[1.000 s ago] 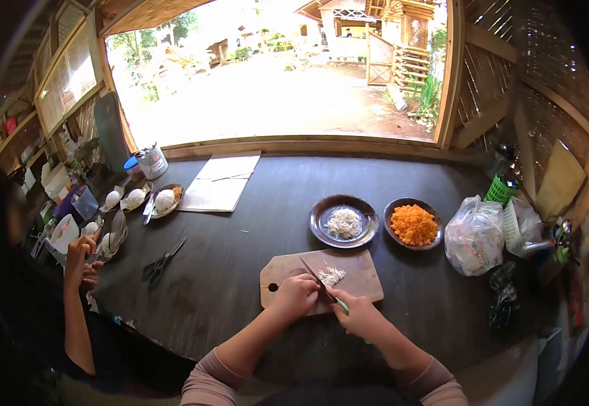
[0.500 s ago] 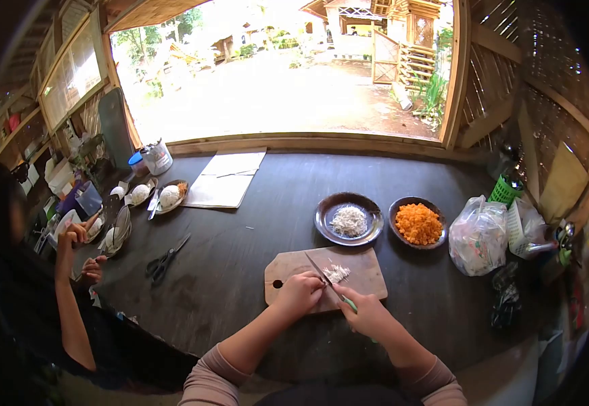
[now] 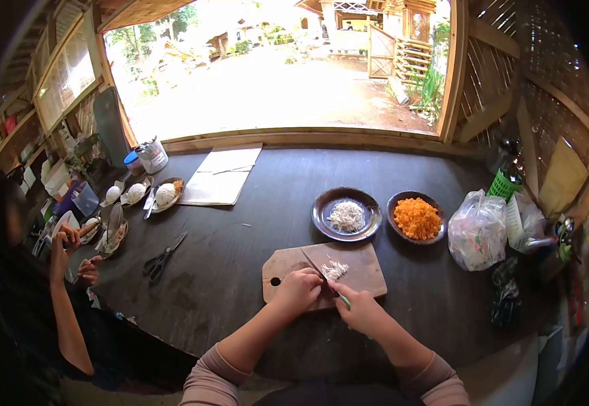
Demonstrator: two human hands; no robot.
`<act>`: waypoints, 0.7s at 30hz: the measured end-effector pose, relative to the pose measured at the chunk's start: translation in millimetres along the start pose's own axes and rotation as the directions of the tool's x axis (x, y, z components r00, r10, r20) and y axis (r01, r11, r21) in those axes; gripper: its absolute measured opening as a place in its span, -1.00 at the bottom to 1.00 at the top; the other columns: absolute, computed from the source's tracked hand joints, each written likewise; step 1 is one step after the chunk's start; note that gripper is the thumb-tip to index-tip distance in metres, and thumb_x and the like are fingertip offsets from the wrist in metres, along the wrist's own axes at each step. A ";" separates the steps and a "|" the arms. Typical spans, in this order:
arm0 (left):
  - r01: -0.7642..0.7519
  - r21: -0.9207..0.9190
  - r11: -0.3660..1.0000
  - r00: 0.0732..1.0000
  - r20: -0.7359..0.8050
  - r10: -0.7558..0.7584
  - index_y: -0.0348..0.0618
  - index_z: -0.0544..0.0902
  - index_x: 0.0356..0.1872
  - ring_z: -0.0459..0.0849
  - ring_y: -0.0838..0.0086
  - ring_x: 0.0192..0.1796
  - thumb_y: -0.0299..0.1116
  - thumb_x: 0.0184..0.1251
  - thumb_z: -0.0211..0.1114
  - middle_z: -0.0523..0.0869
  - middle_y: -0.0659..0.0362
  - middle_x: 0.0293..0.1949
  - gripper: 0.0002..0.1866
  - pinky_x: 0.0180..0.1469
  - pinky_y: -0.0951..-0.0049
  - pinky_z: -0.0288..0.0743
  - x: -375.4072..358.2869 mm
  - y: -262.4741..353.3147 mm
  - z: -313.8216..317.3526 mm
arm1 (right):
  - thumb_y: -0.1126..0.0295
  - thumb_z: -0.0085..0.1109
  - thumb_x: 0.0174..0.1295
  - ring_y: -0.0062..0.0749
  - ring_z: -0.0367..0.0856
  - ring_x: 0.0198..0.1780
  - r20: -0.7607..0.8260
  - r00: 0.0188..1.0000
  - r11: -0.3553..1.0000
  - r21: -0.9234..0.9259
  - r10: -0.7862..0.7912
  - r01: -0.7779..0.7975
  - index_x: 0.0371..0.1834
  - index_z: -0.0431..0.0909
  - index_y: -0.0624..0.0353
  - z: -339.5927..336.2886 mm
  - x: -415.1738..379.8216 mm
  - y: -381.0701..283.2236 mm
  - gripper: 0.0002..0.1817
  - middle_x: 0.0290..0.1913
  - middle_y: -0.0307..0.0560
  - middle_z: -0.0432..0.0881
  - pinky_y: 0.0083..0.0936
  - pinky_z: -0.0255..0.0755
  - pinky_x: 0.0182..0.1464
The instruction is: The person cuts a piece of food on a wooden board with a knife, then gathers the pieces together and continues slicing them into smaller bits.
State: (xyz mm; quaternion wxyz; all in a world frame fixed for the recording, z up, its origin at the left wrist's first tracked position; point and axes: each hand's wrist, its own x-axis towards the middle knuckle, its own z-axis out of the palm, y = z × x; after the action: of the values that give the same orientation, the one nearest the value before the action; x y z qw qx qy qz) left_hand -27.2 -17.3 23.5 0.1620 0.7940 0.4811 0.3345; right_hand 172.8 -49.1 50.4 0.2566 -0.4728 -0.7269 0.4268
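A wooden cutting board (image 3: 365, 271) lies on the dark table in front of me, with a small heap of white shreds (image 3: 334, 270) on it. My left hand (image 3: 297, 291) rests curled on the board, pressing down on something I cannot make out. In my right hand (image 3: 361, 314) is a green-handled knife (image 3: 321, 273), its blade slanting up over the board beside the shreds. Beyond the board stand a dark plate of white shreds (image 3: 346, 216) and a dark bowl of orange shreds (image 3: 416, 218).
Scissors (image 3: 161, 258) lie to the left on the table (image 3: 240, 271). A plastic bag (image 3: 476, 231) and a green basket (image 3: 504, 187) sit at the right. Papers (image 3: 221, 176), dishes with white food (image 3: 165, 194) and a tin (image 3: 151, 155) are at the back left. Another person's hands (image 3: 64, 247) work at the left edge.
My hands and the knife stay at the board with only small shifts. The person at the left has raised one hand a little. My view has dipped slightly.
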 end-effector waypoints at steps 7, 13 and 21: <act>-0.007 -0.013 1.000 1.000 -0.017 0.007 -0.30 0.76 -0.34 0.76 0.17 -0.21 -0.49 0.08 0.35 0.77 0.04 -0.21 -0.86 -0.09 0.33 0.64 -0.6 -2.4 0.0 | 0.36 0.06 0.41 -0.43 0.58 -0.65 -0.012 0.999 0.996 -0.085 -0.038 0.037 0.39 0.42 -0.05 1.3 3.9 2.3 -0.54 -0.58 0.03 0.61 -0.42 0.56 -0.49; 0.003 -0.023 1.000 1.000 -0.005 -0.003 -0.28 0.77 -0.32 0.76 0.17 -0.21 -0.48 0.09 0.35 0.77 0.05 -0.21 -0.86 -0.09 0.32 0.63 -0.5 -1.8 -0.2 | 0.34 0.08 0.42 -0.41 0.57 -0.65 -0.041 0.998 0.995 -0.086 -0.048 0.044 0.37 0.44 -0.06 -1.3 -0.9 5.4 -0.55 -0.57 0.06 0.63 -0.41 0.54 -0.47; 0.019 -0.011 1.000 1.000 0.008 -0.019 -0.27 0.77 -0.32 0.75 0.16 -0.22 -0.49 0.09 0.33 0.76 0.04 -0.23 -0.85 -0.06 0.30 0.62 -0.4 -0.7 -0.4 | 0.39 0.13 0.33 0.27 0.67 -0.26 -0.029 1.000 0.999 -0.049 -0.008 0.007 0.29 0.50 0.04 -7.8 -8.0 -6.4 -0.56 -0.34 0.39 0.64 -0.04 0.51 -0.19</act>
State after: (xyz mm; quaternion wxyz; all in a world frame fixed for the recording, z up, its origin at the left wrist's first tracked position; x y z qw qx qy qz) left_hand -28.1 -17.3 23.2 0.1715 0.7898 0.4860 0.3325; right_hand 179.2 -54.7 60.1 0.2571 -0.4825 -0.7351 0.4008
